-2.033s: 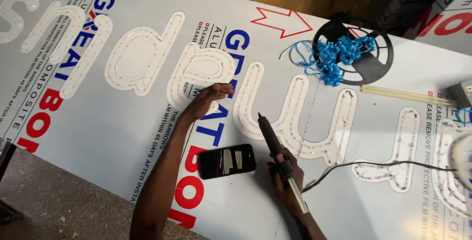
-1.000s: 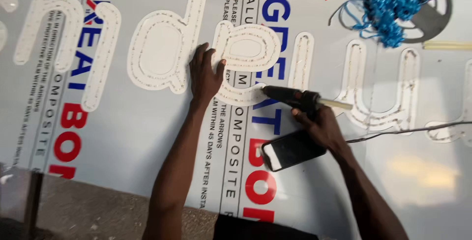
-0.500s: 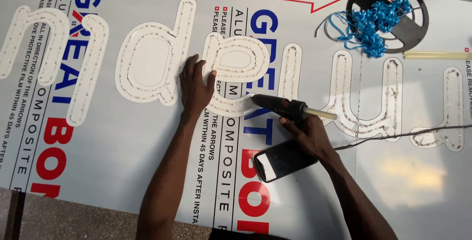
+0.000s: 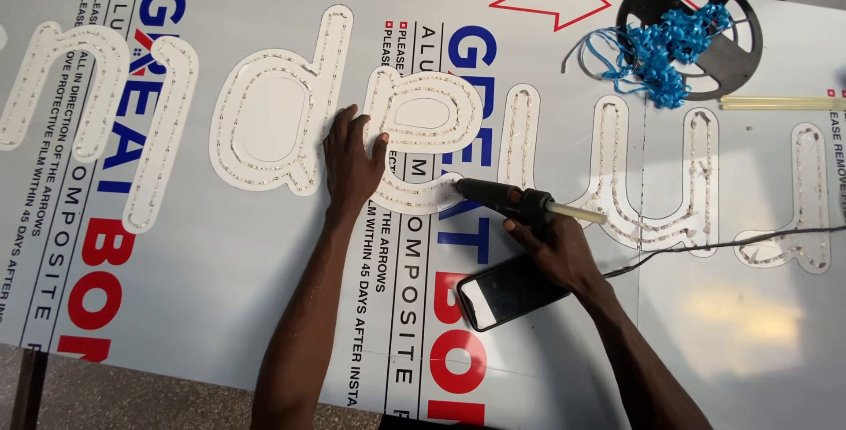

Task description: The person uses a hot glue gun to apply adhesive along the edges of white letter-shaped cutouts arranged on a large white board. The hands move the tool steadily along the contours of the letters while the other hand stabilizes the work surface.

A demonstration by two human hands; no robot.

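1. The right hand (image 4: 553,249) was wrapped tight round the black hot glue gun (image 4: 504,198), its grip closed on the handle, with a pale glue stick (image 4: 577,212) poking out the back toward three o'clock.
2. The nozzle pointed to nine o'clock and sat at the lower tail of the white cut-out letter (image 4: 421,144), the one shaped like a "g", near the middle of the printed white panel (image 4: 220,289).
3. The left hand (image 4: 352,161) lay flat, fingers spread and holding nothing, pressing the panel just at nine o'clock of that letter, thumb touching its edge.
4. To my eye, good work here called for a low nozzle following the groove of tiny lights, a steady squeeze and that left palm pinning the piece.
5. A black smartphone (image 4: 507,293) lay at six o'clock of the gun, touching the right wrist; an elbow could knock it.
6. The gun's black power cord (image 4: 731,240) trailed to three o'clock; it seemed to want slack.
7. A black spool with blue wire (image 4: 674,42) sat at one o'clock, well apart.
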